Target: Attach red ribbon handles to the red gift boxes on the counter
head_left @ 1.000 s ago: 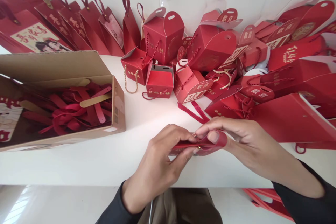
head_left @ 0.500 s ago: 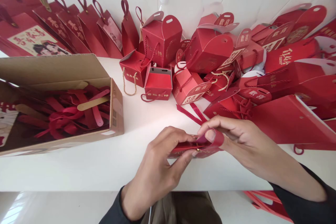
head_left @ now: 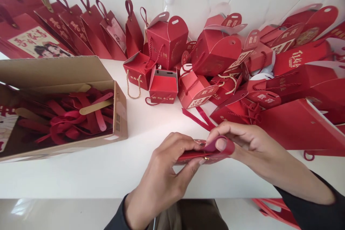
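Near the table's front edge, my left hand (head_left: 172,169) pinches the top edges of a red gift box (head_left: 185,158), thumb in front and fingers behind. A dark red strap (head_left: 228,148) curves in a loop at the box's right end. My right hand (head_left: 250,147) is closed around this strap, the thumb inside the loop. A small gold stud (head_left: 206,158) shows on the near side of the box, close to my left thumb. Much of the box is covered by my hands. A flat red ribbon (head_left: 198,119) lies just behind them on the table.
On the left stands an open cardboard box (head_left: 120,115) holding loose red straps (head_left: 67,120) and a gold strap (head_left: 95,107). Red gift bags with loops (head_left: 93,30) line the wall. Several red gift boxes (head_left: 168,41) are piled at the back right. Below is a red stool (head_left: 277,212).
My hands stay on the box and strap with only a slight shift. More of the gold stud shows by my left thumb.
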Tool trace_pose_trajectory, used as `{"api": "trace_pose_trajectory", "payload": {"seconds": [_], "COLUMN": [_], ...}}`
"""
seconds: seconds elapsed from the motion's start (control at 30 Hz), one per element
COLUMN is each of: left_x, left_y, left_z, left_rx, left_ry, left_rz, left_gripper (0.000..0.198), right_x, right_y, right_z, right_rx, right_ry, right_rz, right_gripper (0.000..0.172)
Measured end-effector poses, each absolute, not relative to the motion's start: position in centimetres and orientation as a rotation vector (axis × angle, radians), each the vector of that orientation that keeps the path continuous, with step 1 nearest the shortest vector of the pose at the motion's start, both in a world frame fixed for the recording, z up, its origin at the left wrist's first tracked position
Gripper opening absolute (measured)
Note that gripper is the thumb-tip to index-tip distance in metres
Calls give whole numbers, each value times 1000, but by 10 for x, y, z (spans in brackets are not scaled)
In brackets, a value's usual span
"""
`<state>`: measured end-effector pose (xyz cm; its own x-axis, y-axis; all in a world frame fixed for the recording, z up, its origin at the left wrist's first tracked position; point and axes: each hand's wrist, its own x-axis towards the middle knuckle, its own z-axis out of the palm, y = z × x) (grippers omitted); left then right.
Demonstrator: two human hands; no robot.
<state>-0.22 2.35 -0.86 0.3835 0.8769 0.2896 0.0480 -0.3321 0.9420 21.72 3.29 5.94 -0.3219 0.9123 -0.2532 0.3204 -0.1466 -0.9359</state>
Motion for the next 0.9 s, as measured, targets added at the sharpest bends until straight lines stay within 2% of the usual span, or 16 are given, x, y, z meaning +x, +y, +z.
{"api": "trace_pose_trajectory", "payload": {"seconds": [0.27,0.4,0.5,0.57,0.73,0.9], "left_x": [0,0,0,1,2,1], "left_y": [24,23,22,22,23,23], "left_z": [-10,-9,-10,-10,-10,-10], "left_rx": [1716,1701,1683,1675,1693,1693], "left_ry": [827,827,837,835,831,831], "left_rz": [1149,1175,1178,1177,1181,1181], "left_gripper": [15,16,17,17,17,16], "right_x": [221,227,228,225,218,217], "right_y": [29,26,23,20,15,12], "right_z": [60,60,59,56,47,44], "right_rx": [-1369,-1347,-1331,-1337,-1283,-1258], "right_ry": [-1747,-1872,-1999,-2049,-2076,-2108], "right_rz": [1469,1415,1244,1095,863,721], "right_gripper": [14,19,31,34,18,16]}}
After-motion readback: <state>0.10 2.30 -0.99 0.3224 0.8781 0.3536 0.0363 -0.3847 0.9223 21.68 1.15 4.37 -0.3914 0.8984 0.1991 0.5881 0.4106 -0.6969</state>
